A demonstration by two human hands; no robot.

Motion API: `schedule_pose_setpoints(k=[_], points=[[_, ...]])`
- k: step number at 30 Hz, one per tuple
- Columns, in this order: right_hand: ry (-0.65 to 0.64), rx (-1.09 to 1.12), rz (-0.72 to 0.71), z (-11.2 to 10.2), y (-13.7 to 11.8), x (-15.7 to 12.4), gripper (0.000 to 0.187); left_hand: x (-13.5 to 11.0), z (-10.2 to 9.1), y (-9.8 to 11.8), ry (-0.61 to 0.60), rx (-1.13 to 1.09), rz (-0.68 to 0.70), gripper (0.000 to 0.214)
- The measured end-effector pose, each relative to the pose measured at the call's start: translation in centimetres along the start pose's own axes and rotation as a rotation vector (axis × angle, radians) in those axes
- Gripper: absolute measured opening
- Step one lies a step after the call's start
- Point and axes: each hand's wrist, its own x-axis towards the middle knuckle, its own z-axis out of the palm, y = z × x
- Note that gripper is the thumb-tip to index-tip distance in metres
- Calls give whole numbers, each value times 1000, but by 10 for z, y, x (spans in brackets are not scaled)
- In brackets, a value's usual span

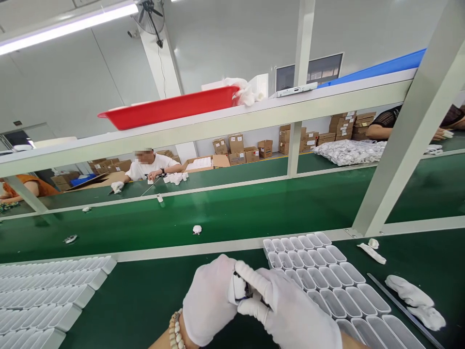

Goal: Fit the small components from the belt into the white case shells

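Holding a small white piece [236,289] between both gloved hands, in front of me over the dark green worktop [145,291], I am judging it partly done: its white body is showing together with dark parts that are lying exposed, so it is not looking finished. My left hand [212,298] is curling closed around one side, its fingertips mostly hiding from view; my right hand [286,305] is pinching the other side, forefinger above and thumb below, nearly closed. Beside my right hand, rows of white casings [372,297] are standing open side up, their hollow insides showing, while more white rows [65,315] are standing off to my left. Ahead, a loose white part [196,230] is lying on the green belt [254,208], apart from my hands. How many pieces are complete, I am not managing to tell.
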Motion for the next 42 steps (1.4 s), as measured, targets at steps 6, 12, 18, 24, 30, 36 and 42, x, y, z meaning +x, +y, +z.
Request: schedule_pose_setpoints(k=[6, 12, 18, 24, 30, 36, 42], points=[[223, -178, -214, 14, 8, -8, 45, -3, 11, -10, 95, -121, -117, 10], [224, -376, -320, 14, -4, -4, 50, -5, 18, -12, 127, -114, -119, 13], [8, -466, -337, 13, -8, 2, 54, -11, 25, -12, 140, -127, -91, 15], [-148, -273, -165, -11, 0, 14, 39, 9, 59, -33, 113, -497, -60, 16], [17, 37, 165, -81, 20, 12, 42, 74, 100, -57, 75, -718, -18, 25], [244, 172, 293, -109, 45, 4, 45, 134, 121, -41, 109, -708, 13, 10], [173, 222, 329, -109, 74, 20, 44, 156, 126, -31, 108, -609, 2, 25]])
